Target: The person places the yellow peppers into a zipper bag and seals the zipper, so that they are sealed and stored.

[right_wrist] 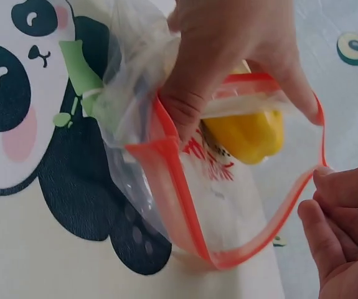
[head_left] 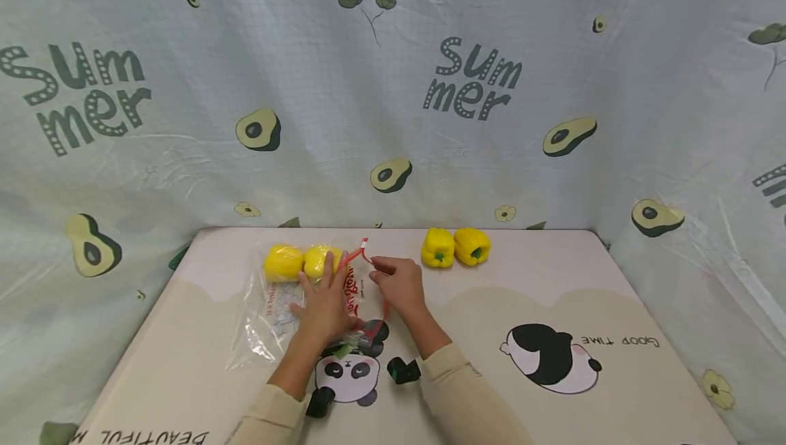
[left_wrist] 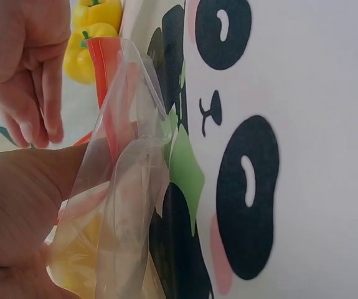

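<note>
A clear zip bag with a red-edged mouth lies on the table, two yellow bell peppers inside it. My left hand is spread at the bag's mouth, its thumb and a finger pushing the opening wide from within. At the far side of that mouth, my right hand pinches the red rim between thumb and fingertip. Through the gaping mouth, the right wrist view shows one yellow bell pepper beyond the left hand.
Two more yellow bell peppers, one beside the other, stand at the table's back edge, right of the bag. A panda-print cloth covers the table. Behind it hangs an avocado-print curtain.
</note>
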### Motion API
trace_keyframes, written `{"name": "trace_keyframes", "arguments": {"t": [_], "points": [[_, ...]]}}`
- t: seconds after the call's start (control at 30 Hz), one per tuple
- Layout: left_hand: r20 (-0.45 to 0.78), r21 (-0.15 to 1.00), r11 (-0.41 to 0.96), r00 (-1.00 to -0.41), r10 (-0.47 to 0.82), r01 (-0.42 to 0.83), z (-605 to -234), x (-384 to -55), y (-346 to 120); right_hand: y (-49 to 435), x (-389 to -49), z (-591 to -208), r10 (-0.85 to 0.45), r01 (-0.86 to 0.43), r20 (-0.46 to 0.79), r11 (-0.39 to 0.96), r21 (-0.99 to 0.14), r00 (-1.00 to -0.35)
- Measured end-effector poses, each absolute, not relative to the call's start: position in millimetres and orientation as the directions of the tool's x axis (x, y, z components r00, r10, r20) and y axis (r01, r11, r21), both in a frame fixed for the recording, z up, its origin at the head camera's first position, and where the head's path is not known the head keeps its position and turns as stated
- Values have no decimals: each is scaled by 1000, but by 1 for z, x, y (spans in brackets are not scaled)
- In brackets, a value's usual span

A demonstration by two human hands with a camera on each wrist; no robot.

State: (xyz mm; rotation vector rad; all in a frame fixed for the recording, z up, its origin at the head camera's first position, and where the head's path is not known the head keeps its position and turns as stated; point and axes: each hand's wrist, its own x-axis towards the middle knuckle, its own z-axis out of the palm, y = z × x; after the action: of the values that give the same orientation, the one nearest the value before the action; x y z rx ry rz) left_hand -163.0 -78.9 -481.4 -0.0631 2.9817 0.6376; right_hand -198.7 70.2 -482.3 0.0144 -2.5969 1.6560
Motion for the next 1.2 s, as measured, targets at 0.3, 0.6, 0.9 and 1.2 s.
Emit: {"name": "trace_keyframes", "arguments": {"t": [0.3, 0.6, 0.9, 1.2], "points": [[-110, 414, 909, -994, -13, -58, -483, -165, -82, 85, -201, -480, 120, 3, 45, 373, -928, -992], [-118, 418, 907, -993, -6, -55, -484, -166, -85, 108, -207, -481, 238, 2, 84, 339, -941, -968], [-106, 435, 900, -994, 4, -43, -485, -164, -84, 132, -211, -487, 409, 41, 123, 368, -929, -904], [-90, 405, 914, -996, -1, -38, -485, -160, -80, 143, -215, -498, 439, 53, 122, 366, -929, -890]]}}
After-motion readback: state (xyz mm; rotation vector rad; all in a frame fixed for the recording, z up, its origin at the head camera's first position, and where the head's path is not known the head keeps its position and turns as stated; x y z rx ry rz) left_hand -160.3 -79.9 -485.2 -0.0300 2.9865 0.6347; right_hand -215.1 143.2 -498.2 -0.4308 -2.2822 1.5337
